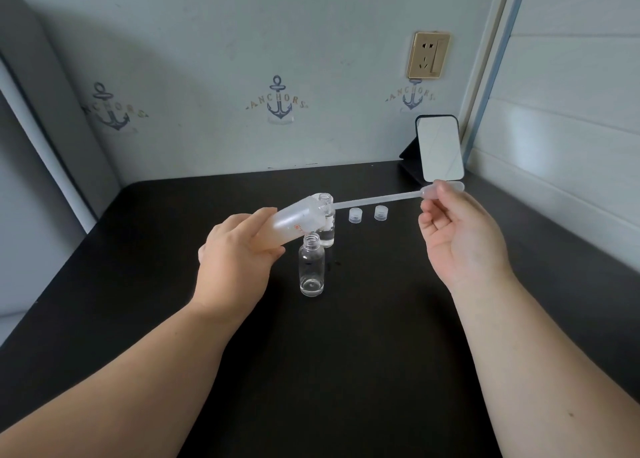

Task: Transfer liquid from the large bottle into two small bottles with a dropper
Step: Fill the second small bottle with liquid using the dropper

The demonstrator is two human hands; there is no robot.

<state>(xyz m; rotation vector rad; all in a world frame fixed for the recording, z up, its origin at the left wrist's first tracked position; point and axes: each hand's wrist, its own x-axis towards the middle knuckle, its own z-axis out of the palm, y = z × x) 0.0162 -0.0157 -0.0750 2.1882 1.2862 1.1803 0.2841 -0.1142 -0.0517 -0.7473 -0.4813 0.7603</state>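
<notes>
My left hand [239, 253] grips the large frosted bottle [298, 217], tilted so its open neck points right. My right hand [457, 229] pinches the bulb of a long clear plastic dropper [377, 199], held almost level, its tip at or inside the large bottle's neck. Two small clear glass bottles stand uncapped on the black table. The nearer small bottle [311, 270] has a little liquid at its bottom. The farther small bottle [327, 230] stands behind the large bottle and is partly hidden by it; it holds some liquid.
Two small clear caps [355, 214] [381, 212] lie on the black table [346, 353] right of the bottles. A mirror on a black stand [440, 149] sits at the back right corner. Walls close in at the back and right, and a grey upholstered panel [41, 111] on the left.
</notes>
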